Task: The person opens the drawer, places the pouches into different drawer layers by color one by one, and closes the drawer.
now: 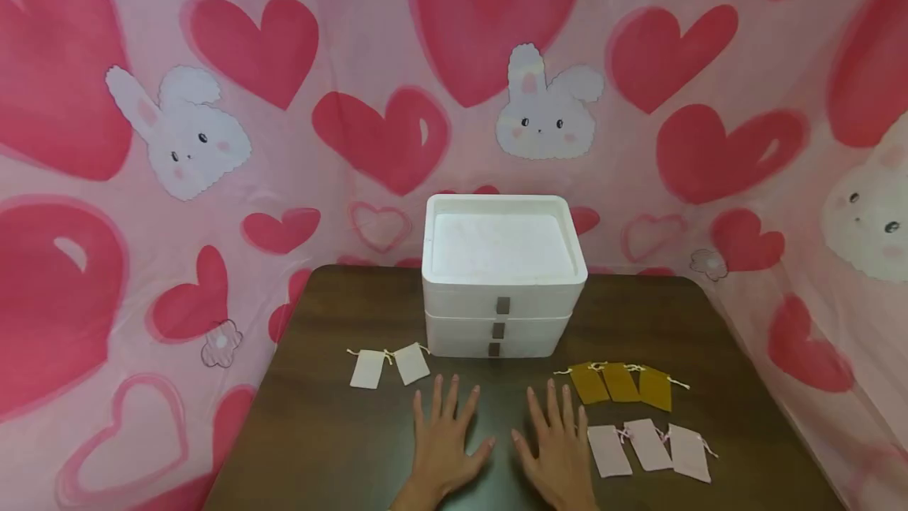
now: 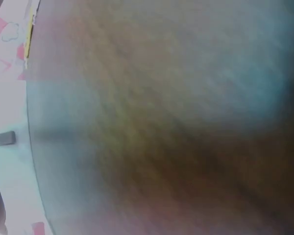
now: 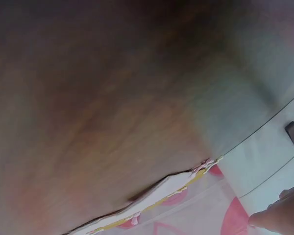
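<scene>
Two white pouches (image 1: 366,369): front left of drawers (image 1: 468,302)
Mustard pouches (image 1: 621,382), pink pouches (image 1: 648,445): front right of drawers
Left hand (image 1: 443,444), right hand (image 1: 556,448): released, spread, before drawers

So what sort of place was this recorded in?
Probably a small staged recording corner: a pink heart-and-bunny backdrop stands behind a dark wood-look table, where a white drawer unit and grouped drawstring pouches are set out.

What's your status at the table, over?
Left hand and right hand spread, holding nothing. Two white pouches at left, three mustard pouches and three pink pouches at right, drawer unit ahead. No pouch before the drawer handles.
</scene>
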Action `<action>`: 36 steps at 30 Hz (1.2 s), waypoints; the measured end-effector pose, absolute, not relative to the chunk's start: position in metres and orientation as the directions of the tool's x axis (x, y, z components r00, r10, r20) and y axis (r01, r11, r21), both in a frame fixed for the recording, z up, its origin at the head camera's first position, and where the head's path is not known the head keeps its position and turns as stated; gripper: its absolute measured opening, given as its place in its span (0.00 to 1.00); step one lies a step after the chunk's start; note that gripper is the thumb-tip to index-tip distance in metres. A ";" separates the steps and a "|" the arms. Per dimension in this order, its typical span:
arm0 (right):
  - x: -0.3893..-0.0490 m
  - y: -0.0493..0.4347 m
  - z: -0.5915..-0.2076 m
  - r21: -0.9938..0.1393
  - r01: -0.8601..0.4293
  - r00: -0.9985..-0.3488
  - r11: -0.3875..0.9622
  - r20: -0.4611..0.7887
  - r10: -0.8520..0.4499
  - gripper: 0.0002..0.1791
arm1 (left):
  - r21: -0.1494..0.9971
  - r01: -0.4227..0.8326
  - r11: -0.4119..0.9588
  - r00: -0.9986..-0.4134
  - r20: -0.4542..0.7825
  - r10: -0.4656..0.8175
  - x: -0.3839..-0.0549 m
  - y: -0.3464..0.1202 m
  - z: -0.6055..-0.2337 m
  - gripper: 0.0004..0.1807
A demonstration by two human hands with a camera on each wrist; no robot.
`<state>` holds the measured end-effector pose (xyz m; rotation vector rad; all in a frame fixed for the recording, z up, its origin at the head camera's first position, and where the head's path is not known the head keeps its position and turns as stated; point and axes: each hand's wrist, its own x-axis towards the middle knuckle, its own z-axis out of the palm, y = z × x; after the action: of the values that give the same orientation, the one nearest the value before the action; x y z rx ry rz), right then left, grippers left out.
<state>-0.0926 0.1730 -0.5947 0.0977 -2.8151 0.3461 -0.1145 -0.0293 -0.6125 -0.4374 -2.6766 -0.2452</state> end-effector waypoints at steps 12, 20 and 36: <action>-0.098 0.184 -0.590 -0.230 -0.098 -0.940 0.968 0.340 -0.015 0.40 | 0.224 0.377 0.899 -0.870 0.419 0.261 -0.139 -0.015 -0.566 0.42; -0.092 0.197 -0.588 -0.256 -0.095 -0.914 0.962 0.405 0.017 0.37 | 0.346 0.397 0.850 -0.867 0.446 0.223 -0.149 -0.007 -0.546 0.40; -0.078 0.265 -0.591 -0.262 0.014 -0.881 0.965 0.454 0.136 0.20 | 0.620 0.474 0.626 -0.841 0.529 0.113 -0.183 -0.005 -0.485 0.21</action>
<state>-0.0779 0.2649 -0.5908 -0.1066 -2.6294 0.3466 -0.1830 -0.0052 -0.4848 -0.4631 -2.4053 -1.0987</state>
